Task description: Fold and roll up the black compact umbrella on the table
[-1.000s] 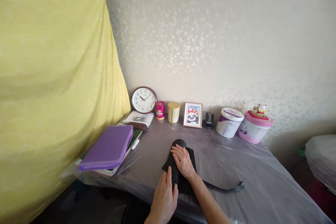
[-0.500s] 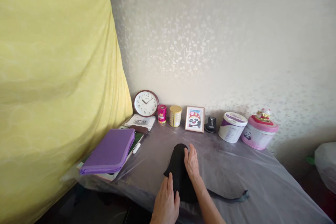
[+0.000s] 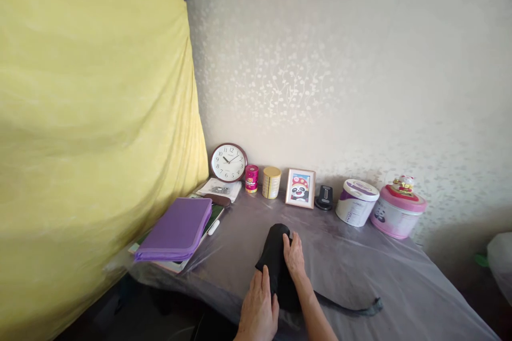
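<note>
A roll of black cloth [image 3: 275, 248] lies lengthwise on the table, its rounded far end pointing toward the wall. My left hand [image 3: 258, 301] grips its near left edge, fingers on top and thumb close to the cloth. On the right side, my right hand [image 3: 294, 256] presses against the roll with its fingertips bent over the edge. Loose black fabric spreads under my right wrist. From there a thin dark strap [image 3: 348, 310] trails off to the right across the table. The cloth's underside is hidden.
A purple folder [image 3: 174, 229] lies on papers at the left, beside a white marker [image 3: 213, 227]. Along the wall stand a clock [image 3: 229, 162], a pink can [image 3: 252, 178], a yellow-lidded can [image 3: 271, 183], a panda picture frame [image 3: 300, 188], a black device [image 3: 324, 198] and two tubs [image 3: 356, 208].
The whole view has shifted slightly, so everything sits a little lower and to the right. Both hands stay on the black cloth roll, with my right fingers bent slightly more.
</note>
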Available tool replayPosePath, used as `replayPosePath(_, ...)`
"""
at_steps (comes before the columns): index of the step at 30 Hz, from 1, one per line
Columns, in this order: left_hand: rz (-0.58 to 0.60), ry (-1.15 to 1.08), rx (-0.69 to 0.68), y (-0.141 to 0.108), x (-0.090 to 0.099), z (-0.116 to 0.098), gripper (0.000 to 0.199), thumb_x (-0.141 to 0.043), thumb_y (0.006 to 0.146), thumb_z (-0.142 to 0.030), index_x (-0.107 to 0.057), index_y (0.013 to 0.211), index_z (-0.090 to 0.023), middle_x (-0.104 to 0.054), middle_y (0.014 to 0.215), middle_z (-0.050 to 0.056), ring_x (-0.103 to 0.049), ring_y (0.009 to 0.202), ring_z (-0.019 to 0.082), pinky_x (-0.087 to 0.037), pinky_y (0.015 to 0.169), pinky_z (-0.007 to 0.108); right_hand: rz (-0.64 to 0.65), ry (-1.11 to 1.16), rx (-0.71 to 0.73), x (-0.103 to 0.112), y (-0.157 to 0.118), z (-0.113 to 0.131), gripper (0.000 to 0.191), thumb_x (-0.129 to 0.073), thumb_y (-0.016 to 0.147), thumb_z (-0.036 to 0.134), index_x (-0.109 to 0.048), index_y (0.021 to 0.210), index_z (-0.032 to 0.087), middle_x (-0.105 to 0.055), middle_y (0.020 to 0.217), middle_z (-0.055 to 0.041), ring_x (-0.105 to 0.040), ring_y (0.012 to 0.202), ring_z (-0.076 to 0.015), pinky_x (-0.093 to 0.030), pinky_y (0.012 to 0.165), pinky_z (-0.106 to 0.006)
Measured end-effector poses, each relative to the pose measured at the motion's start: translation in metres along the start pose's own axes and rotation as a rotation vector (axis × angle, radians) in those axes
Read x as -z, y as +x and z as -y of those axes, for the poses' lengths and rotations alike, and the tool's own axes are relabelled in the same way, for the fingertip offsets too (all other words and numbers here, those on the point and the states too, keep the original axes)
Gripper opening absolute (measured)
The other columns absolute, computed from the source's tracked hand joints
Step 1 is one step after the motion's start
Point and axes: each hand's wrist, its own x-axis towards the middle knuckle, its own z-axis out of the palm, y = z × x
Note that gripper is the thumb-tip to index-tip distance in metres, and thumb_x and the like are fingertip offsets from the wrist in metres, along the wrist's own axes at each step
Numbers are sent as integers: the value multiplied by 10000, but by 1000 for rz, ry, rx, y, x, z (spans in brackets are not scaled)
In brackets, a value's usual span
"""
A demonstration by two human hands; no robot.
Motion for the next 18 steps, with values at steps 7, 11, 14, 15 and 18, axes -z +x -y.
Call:
replayPosePath(7,48,1,26,0,6,-8,567,-308,813,-152,-245,1360,-18,-337,1391,203,-320,1289,282,-342,1013,401,26,-91,-33,-21,-29,25,686,-412,784,435,-340,1296,-16,-352,1350,-307,-306,1290,-360,-294,993,-517)
replayPosePath(11,85,-62,20,-6,13,-1,600,-339,816,-209,-209,1376,-36,-313,1405,200,-314,1295,271,-322,1028,387,42,-132,-72,-20,-28,30,702,-394,788,423,-293,1326,-18,-323,1360,-323,-334,1272,-367,-300,974,-523)
replayPosePath(14,69,-170,-57,-14,8,16,671,-396,771,-219,-188,1386,-52,-284,1425,181,-318,1296,240,-312,1035,334,53,-163,-74,-18,-28,30,704,-386,794,424,-291,1323,-31,-319,1352,-341,-370,1246,-381,-305,962,-533)
replayPosePath(15,47,-216,-65,-17,4,23,684,-403,763,-224,-183,1387,-51,-330,1402,180,-348,1279,231,-321,1028,321,54,-170,-73,-18,-28,30,706,-388,794,424,-294,1320,-38,-322,1348,-345,-379,1239,-383,-309,962,-527)
replayPosePath(18,6,-401,20,-23,-9,38,640,-427,760,-264,-284,1345,-49,-437,1324,184,-438,1209,229,-365,989,310,39,-181,-61,-19,-29,30,705,-398,792,421,-299,1316,-40,-343,1336,-344,-417,1209,-389,-326,952,-517)
